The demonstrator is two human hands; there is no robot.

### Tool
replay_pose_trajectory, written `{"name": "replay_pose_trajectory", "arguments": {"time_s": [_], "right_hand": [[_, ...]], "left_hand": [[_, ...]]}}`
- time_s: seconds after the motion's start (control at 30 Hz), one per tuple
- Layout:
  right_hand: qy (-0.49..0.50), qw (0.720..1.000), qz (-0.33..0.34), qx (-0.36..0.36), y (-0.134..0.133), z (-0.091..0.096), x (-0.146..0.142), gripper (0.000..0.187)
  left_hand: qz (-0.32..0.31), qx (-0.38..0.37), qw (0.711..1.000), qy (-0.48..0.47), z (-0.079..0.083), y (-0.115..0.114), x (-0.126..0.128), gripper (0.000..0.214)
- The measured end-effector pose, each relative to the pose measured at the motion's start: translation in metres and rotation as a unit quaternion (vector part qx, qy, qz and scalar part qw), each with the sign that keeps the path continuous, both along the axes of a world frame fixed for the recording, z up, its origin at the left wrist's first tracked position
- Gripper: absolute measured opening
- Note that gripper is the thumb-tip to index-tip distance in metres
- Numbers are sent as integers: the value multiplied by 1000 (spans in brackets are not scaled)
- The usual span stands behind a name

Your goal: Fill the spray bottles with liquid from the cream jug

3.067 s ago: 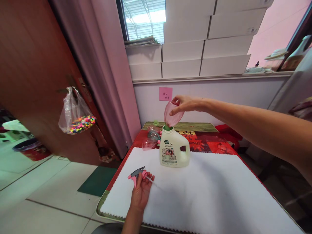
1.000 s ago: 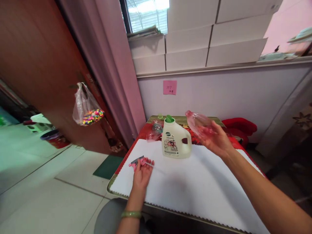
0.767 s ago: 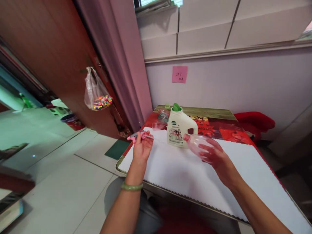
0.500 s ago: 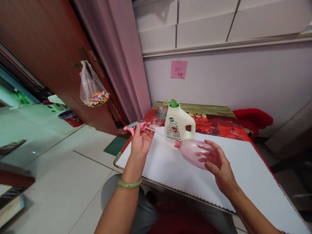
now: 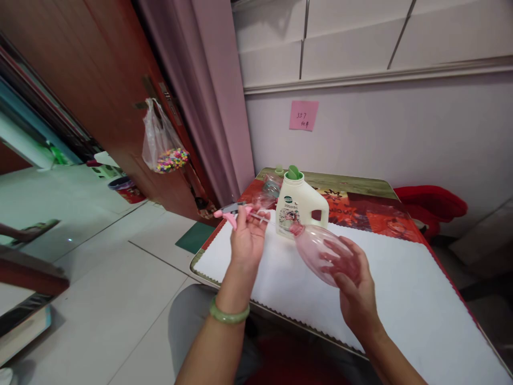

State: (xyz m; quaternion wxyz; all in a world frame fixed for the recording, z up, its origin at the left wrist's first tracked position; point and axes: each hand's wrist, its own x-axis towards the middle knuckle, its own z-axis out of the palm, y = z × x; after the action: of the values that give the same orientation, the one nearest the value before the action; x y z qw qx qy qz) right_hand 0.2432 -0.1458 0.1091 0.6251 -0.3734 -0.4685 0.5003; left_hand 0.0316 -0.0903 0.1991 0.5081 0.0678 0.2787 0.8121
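Observation:
My left hand (image 5: 247, 239) is closed on a pink and grey spray trigger head (image 5: 232, 213), whose thin dip tube (image 5: 265, 218) points right toward the bottle. My right hand (image 5: 352, 283) grips a clear pink plastic bottle (image 5: 318, 249) from below, tilted with its open neck (image 5: 297, 229) aimed up-left at the tube. The tube's tip is close to the neck; I cannot tell whether it is inside. Just behind stands a cream detergent jug (image 5: 298, 203) with its green spout uncovered.
A white cloth (image 5: 404, 315) covers the near part of a small red-patterned table (image 5: 363, 209). Crumpled clear plastic (image 5: 269, 191) lies at the table's back left. A bag of coloured beads (image 5: 165, 149) hangs on the brown door. A pink note (image 5: 303, 115) is on the wall.
My right hand lifted the pink bottle off the jug's spout, brought it down and turned its neck left. My left hand raised the spray head off the cloth toward the bottle.

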Motion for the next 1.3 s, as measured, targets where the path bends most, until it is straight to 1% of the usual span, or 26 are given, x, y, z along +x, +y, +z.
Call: {"name": "replay_pose_trajectory", "arguments": {"time_s": [0.07, 0.13, 0.2, 0.37, 0.53, 0.63, 0.7, 0.77, 0.83, 0.93, 1.03, 1.1, 1.17, 1.23, 1.3], "right_hand": [[-23, 999, -21, -5, 0, -4, 9, 74], [-41, 999, -23, -18, -1, -7, 14, 73], [-37, 999, -16, -26, -4, -7, 13, 73], [-17, 1000, 8, -25, -7, -5, 6, 73], [-27, 999, -15, -35, -7, -12, 16, 73], [-26, 999, -2, -40, -8, -16, 17, 73], [-21, 999, 6, -34, -8, -15, 14, 73], [-19, 999, 11, -27, -7, -12, 8, 73], [-21, 999, 16, -27, -7, -8, 0, 74], [-20, 999, 22, -24, -6, -1, -14, 76], [-42, 999, 1, 5, -6, 2, -26, 78], [-84, 995, -38, 37, -5, 1, -30, 81], [-135, 983, -88, 91, -3, 0, -31, 84], [-191, 956, -135, 175, 0, 0, -29, 87], [-255, 912, -177, 268, 3, 0, -25, 85]], "left_hand": [[24, 10, 1000, -5, 9, 0, -15, 30], [21, 18, 1000, -7, 14, -1, -23, 33], [5, 18, 1000, -8, 15, -2, -21, 32], [-19, -9, 999, -31, 12, -2, -5, 30], [-25, 26, 998, -41, 16, -1, -17, 36], [-37, 37, 998, -39, 19, -1, -19, 37], [-32, 31, 998, -34, 19, -2, -13, 36], [-28, 17, 999, -28, 17, -2, -2, 34], [-30, 4, 999, -14, 13, -4, 13, 31], [-60, -10, 998, 28, 2, -10, 36, 24], [-90, -12, 995, 48, -9, -17, 51, 22], [-95, -8, 994, 53, -13, -20, 55, 25], [-96, -3, 993, 65, -14, -21, 55, 28], [-92, 3, 993, 79, -13, -21, 54, 29], [-83, 4, 993, 86, -11, -21, 53, 29]]}}
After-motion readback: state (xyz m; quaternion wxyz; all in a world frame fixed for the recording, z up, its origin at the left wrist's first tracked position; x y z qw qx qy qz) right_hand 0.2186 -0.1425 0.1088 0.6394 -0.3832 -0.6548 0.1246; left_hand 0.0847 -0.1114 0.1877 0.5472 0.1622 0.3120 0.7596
